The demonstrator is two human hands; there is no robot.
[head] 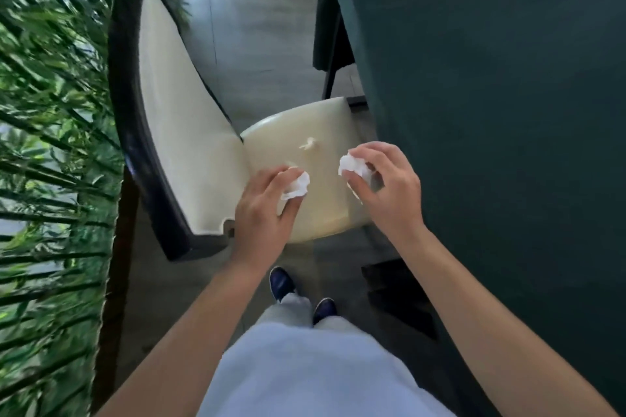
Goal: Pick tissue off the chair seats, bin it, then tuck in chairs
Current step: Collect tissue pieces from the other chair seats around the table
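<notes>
A cream-cushioned chair with a black frame (159,132) stands in front of me, its seat (325,132) facing the table. My left hand (261,213) hovers over the seat, fingers closed on a crumpled white tissue (297,184). Over the seat's right edge, my right hand (386,183) holds another crumpled white tissue (354,166). A small twisted scrap of tissue (309,144) lies loose on the seat, just beyond both hands.
A table under a dark green cloth (491,112) fills the right side, close to the chair seat. A wall of green bamboo-like foliage (47,145) runs along the left. Grey glossy floor (257,27) stretches ahead. My feet in dark shoes (281,283) stand just behind the chair.
</notes>
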